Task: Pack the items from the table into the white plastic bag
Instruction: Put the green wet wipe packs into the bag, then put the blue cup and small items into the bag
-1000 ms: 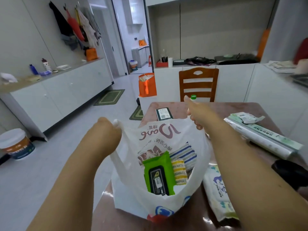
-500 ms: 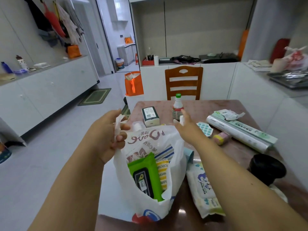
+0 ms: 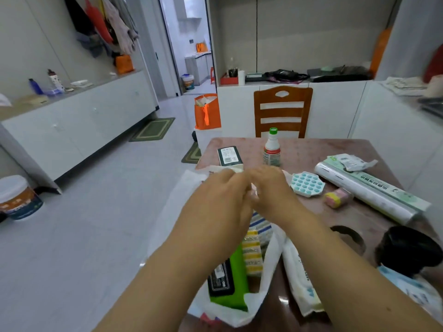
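The white plastic bag stands at the near left edge of the brown table. Inside it I see a green wipes pack, a yellow striped sponge and a blue striped cloth. My left hand and my right hand meet above the bag's mouth, each pinching a white handle. On the table lie a white wipes pack, a teal bubble tray, a pink and yellow sponge, a long film roll box, a bottle and a dark box.
A black round container sits at the table's right, with a blue-white packet near it. A wooden chair stands behind the table. An orange bag rests on a low white unit beyond the table's left corner. White cabinets line the left wall.
My two hands have come together over the bag, drawing its handles inward and narrowing the opening. The view has tilted down and to the right.
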The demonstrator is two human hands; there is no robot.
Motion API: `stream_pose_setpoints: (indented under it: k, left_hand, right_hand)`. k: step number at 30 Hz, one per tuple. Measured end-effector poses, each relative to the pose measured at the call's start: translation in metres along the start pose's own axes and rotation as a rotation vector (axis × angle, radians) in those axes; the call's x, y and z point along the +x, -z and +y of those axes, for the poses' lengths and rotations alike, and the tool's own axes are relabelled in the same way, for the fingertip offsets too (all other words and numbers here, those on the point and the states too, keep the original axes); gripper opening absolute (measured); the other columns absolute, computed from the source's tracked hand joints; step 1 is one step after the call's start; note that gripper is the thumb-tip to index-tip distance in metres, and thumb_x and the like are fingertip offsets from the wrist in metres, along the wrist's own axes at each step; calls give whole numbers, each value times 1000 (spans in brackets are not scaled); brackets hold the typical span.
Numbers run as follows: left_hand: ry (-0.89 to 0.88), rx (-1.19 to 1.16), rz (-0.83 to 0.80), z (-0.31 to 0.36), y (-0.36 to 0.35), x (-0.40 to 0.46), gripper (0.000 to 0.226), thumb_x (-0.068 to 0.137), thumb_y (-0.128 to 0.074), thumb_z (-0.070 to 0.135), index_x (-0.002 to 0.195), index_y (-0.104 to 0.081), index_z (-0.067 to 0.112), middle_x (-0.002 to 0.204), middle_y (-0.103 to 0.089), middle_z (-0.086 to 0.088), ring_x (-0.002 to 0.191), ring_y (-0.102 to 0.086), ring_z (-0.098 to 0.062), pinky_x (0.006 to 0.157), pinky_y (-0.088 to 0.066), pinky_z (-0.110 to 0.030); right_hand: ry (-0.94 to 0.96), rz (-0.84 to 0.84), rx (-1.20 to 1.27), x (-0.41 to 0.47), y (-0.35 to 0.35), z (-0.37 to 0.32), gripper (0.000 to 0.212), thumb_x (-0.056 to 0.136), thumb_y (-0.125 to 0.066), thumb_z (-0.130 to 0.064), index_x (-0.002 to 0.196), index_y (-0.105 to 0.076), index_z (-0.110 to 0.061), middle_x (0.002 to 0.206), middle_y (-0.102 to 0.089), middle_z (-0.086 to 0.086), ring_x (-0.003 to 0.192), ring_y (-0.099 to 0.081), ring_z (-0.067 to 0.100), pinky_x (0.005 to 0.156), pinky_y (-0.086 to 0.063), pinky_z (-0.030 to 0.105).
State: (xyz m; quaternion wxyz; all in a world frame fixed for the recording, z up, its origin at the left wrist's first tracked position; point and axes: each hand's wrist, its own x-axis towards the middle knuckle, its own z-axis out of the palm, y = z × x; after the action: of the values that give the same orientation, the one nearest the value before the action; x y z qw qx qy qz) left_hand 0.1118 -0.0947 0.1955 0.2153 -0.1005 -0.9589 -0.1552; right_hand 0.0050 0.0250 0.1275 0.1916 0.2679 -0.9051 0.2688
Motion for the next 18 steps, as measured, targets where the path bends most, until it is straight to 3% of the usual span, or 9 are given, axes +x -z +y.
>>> stream_pose_setpoints:
  k: [2,3,4,6,8,11,15,18]
  left_hand:
    - [153,187,-308,-31,-30,7,46,94,-35,55,134,-44,33,140,-47,5,123,-45,-20,105,-33,-43]
    - [250,320,-464,-54,-42,8,59,89,-31,67,141,-34,38,150,-38,4,134,-36,-26,111,-19,-59]
    - [343,426,-602,-77,-50,7,71,84,-30,74,146,-25,42,157,-29,3,141,-27,-31,109,-6,-69]
    - [481,499,-765,-116,-59,-6,78,80,-33,78,149,-19,46,160,-24,3,145,-19,-34,106,6,-75]
    - [577,495,-845,-138,-58,-20,72,80,-32,78,144,-29,46,155,-34,5,143,-24,-33,105,4,-76]
    - [636,460,-860,-140,-51,-25,60,84,-34,70,139,-37,47,149,-42,9,139,-31,-29,109,-5,-72]
    - [416,409,-649,-100,-39,2,47,88,-41,60,133,-45,46,139,-52,11,126,-44,-22,100,-33,-44]
    - [314,148,-520,-61,-25,35,39,91,-47,56,125,-55,38,117,-64,4,98,-57,-15,81,-45,-30]
  right_hand:
    - [-163,-263,-32,-2,-11,16,40,96,-41,-41,135,-48,-34,140,-51,-6,131,-41,19,108,-22,44]
    - [-199,-364,-62,-2,-19,26,46,97,-35,-47,142,-37,-38,149,-40,-7,138,-31,19,110,-18,47]
    - [-229,-464,-75,-2,-27,33,49,97,-32,-50,145,-30,-41,154,-32,-7,142,-25,20,111,-16,50]
    - [-263,-662,-139,-5,-46,44,53,97,-28,-53,148,-22,-41,157,-26,-5,145,-20,23,111,-15,54]
    - [-239,-771,-240,-9,-60,50,51,98,-28,-46,148,-25,-35,156,-29,1,143,-24,26,110,-19,54]
    - [-239,-681,-233,-11,-66,57,47,98,-32,-38,145,-33,-33,152,-37,1,139,-31,26,107,-25,49]
    - [-267,-522,16,-1,-50,55,43,100,-31,-43,142,-39,-38,150,-41,-6,139,-33,20,110,-21,46]
    - [-353,-390,237,11,-30,57,42,102,-28,-36,132,-52,-16,136,-55,8,127,-47,28,107,-32,44]
